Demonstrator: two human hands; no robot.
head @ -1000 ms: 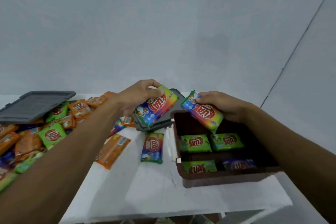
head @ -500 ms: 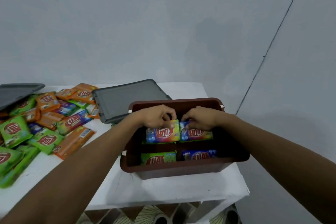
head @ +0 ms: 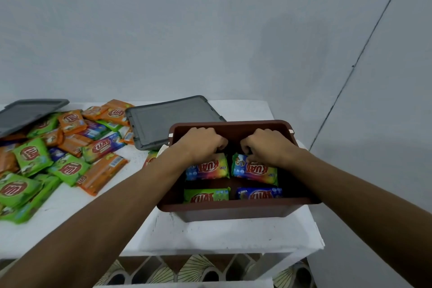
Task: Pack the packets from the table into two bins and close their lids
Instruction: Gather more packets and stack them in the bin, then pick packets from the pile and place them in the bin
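Packets (head: 207, 168) now sit lower in bin (head: 233, 209).

The bin (head: 233, 211) is open on top, yet its far half is filled by both hands: the left hand (head: 203, 142) curled on the left rainbow packet (head: 207, 168), and the right hand (head: 268, 145) on the right rainbow packet (head: 254, 170). A green packet (head: 205, 195) and a blue packet (head: 258, 194) floor the near half. A grey lid (head: 168, 119) lies flat behind the bin's left corner (touching it or just beside, unclear). A heap of packets (head: 65, 159) covers the left of the surface (head: 222, 234), partly under a second lid (head: 28, 112). Bare room remains in front of the bin and in the lane between heap and bin — though the left forearm (head: 117, 213) crosses that lane.
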